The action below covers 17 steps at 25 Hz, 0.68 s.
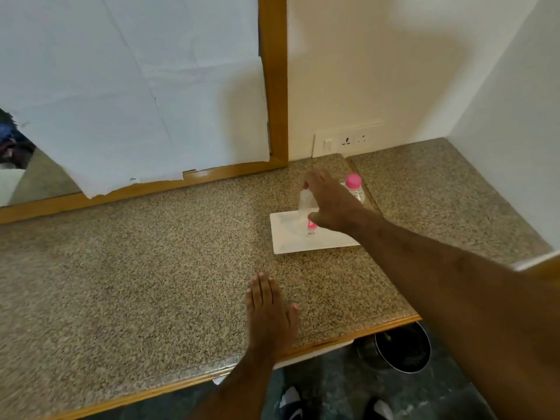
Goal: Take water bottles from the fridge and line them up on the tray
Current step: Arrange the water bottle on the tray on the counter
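Observation:
A white rectangular tray lies on the speckled granite counter, right of centre. My right hand reaches over it and is closed around a clear water bottle with a pink label, standing upright on the tray. My fingers hide the bottle's cap. A second clear bottle with a pink cap stands just behind my hand at the tray's far right end. My left hand rests flat on the counter near its front edge, fingers together, holding nothing. No fridge is in view.
A wood-framed mirror covered with white paper stands along the back left. A wall socket plate sits behind the tray. White walls close the right corner. A dark round bin and my shoes lie below the counter edge.

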Motion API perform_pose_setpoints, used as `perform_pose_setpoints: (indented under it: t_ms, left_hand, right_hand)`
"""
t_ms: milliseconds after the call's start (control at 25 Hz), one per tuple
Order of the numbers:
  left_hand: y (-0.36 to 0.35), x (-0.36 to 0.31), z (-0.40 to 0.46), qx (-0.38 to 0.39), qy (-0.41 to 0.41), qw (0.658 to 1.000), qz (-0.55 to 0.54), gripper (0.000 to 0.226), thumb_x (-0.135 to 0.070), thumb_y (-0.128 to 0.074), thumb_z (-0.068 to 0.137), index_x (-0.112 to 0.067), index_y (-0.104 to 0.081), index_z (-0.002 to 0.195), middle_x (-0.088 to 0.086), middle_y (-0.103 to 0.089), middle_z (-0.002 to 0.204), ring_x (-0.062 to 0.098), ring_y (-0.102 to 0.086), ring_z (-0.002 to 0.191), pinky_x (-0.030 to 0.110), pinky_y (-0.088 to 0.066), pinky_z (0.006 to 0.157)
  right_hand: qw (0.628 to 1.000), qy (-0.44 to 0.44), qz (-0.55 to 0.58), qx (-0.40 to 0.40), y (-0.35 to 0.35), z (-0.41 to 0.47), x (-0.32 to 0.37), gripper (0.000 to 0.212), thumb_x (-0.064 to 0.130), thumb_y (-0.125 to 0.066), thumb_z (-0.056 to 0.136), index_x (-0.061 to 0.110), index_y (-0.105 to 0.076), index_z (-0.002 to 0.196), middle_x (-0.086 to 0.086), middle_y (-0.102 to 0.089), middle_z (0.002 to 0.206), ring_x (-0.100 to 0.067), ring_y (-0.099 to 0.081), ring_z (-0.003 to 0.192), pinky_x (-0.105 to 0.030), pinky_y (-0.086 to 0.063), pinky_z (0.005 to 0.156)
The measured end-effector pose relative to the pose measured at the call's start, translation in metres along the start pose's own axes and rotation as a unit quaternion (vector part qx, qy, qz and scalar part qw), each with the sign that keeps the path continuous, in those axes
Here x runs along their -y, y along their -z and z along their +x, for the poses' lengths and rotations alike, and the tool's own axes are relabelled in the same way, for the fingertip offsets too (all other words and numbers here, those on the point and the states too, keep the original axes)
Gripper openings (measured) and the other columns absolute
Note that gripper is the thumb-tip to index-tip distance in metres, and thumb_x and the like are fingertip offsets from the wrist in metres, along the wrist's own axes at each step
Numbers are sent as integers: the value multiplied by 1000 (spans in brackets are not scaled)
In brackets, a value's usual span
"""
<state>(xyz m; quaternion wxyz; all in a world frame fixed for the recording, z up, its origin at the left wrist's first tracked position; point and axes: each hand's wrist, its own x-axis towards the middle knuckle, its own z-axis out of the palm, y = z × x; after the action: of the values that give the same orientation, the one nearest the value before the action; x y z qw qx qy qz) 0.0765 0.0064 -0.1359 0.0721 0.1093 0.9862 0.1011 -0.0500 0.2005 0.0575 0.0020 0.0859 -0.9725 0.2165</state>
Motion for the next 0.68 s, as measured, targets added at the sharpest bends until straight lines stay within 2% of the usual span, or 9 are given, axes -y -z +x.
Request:
perform_pose_setpoints:
  t_ms: [120, 240, 480, 560, 680]
  left_hand:
    - [4, -12, 3, 5, 15, 1000, 6, 77, -45, -26, 87, 6, -27, 146, 31, -27, 156, 46, -18, 147, 59, -20, 120]
    - [3, -39, 8, 5, -40, 999, 3, 74, -40, -29, 87, 3, -26, 147, 30, -25, 157, 44, -14, 149, 59, -20, 121]
    - [-3, -119, 9, 20, -84, 996, 33, 72, -39, -32, 87, 5, -33, 143, 29, -36, 152, 43, -29, 145, 58, -29, 117]
    - [-5, -133, 11, 20, -95, 995, 34, 71, -37, -35, 87, 5, -32, 144, 29, -36, 152, 43, -30, 144, 58, -30, 117]
    - [-10, -163, 16, 33, -114, 992, 44, 69, -35, -42, 90, 4, -29, 146, 28, -32, 155, 42, -25, 146, 56, -26, 119]
  right_hand:
    - [1000, 7, -8, -14, 24, -13, -7, 60, 6, -80, 64, 15, -46, 113, -9, -48, 121, -24, -51, 104, -32, -45, 73]
    - [1000, 15, 1, -25, 45, -24, -12, 61, 10, -81, 64, 19, -45, 112, -7, -49, 122, -23, -49, 106, -34, -48, 76]
    - [997, 70, 31, 15, 52, -78, -52, 60, 12, -81, 60, 18, -44, 107, -6, -47, 117, -18, -46, 91, -26, -41, 64]
    - [997, 70, 27, 33, 53, -99, -76, 59, 13, -80, 60, 16, -45, 108, -6, -48, 114, -19, -47, 89, -32, -47, 64]
    - [999, 16, 25, 42, 61, -139, -129, 57, 11, -77, 59, 19, -46, 105, -3, -47, 107, -19, -48, 87, -43, -54, 68]
